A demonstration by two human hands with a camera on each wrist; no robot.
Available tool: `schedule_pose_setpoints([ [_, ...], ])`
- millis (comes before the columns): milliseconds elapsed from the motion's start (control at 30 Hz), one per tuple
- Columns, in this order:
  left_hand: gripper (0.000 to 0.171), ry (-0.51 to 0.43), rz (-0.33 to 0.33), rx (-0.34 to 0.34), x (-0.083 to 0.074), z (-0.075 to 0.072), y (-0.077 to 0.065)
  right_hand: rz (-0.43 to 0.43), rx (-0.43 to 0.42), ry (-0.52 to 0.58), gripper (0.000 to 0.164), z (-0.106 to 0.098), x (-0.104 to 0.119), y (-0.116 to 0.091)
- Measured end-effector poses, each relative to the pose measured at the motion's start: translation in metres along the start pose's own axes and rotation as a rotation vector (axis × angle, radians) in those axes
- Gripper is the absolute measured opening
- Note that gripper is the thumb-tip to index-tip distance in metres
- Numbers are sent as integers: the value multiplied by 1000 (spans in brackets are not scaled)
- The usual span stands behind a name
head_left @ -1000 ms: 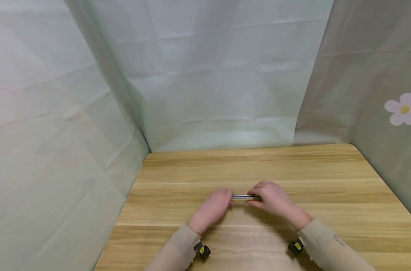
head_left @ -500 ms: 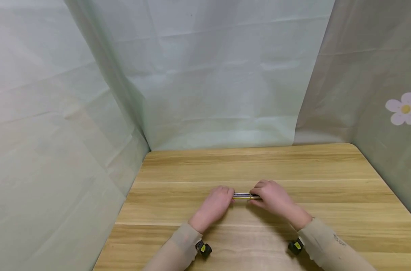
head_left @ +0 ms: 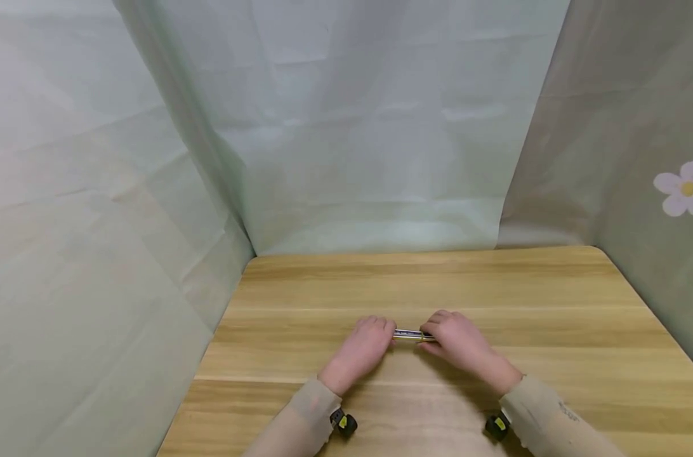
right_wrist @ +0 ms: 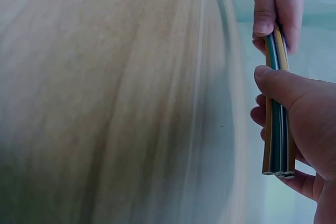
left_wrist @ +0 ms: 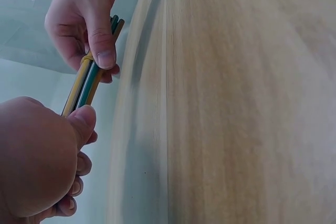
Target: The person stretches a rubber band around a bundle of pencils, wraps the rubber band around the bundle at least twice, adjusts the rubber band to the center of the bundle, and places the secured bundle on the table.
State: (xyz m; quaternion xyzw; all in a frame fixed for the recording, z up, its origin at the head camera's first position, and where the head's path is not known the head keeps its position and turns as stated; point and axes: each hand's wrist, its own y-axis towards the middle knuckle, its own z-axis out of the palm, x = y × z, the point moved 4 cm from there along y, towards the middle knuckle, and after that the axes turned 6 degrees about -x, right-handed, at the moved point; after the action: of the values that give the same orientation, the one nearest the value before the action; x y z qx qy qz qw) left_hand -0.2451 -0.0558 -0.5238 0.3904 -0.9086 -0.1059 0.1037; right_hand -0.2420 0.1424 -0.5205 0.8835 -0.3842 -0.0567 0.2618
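A bundle of pencils (head_left: 408, 335), yellow, green and dark striped, lies level between both hands over the table. My left hand (head_left: 365, 349) grips its left end, thumb along the near side in the left wrist view. My right hand (head_left: 459, 343) holds the other end between thumb and fingers. A yellow rubber band (left_wrist: 87, 57) circles the bundle right at the right hand's fingertips. In the right wrist view the flat pencil ends (right_wrist: 278, 173) stick out past the right palm. The left end is hidden inside the left hand.
The wood-grain table (head_left: 323, 285) has rounded far corners. Pale cloth (head_left: 358, 158) hangs behind it and along both sides, with a white flower print (head_left: 688, 188) at right. A small black camera (head_left: 343, 422) sits under the left sleeve cuff, another black camera (head_left: 497, 426) under the right.
Both hands keep their hold on the pencils. The left hand has shifted slightly right, and the right hand's fingers cover a little more of the bundle's right end.
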Motion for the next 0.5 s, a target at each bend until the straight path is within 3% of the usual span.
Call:
schedule_pose_setpoints([
  [333, 20, 10, 59, -34, -9, 3, 4, 7, 5, 47, 22, 1, 3, 1],
  [500, 20, -26, 35, -23, -8, 1, 7, 55, 10, 64, 31, -3, -1, 4],
])
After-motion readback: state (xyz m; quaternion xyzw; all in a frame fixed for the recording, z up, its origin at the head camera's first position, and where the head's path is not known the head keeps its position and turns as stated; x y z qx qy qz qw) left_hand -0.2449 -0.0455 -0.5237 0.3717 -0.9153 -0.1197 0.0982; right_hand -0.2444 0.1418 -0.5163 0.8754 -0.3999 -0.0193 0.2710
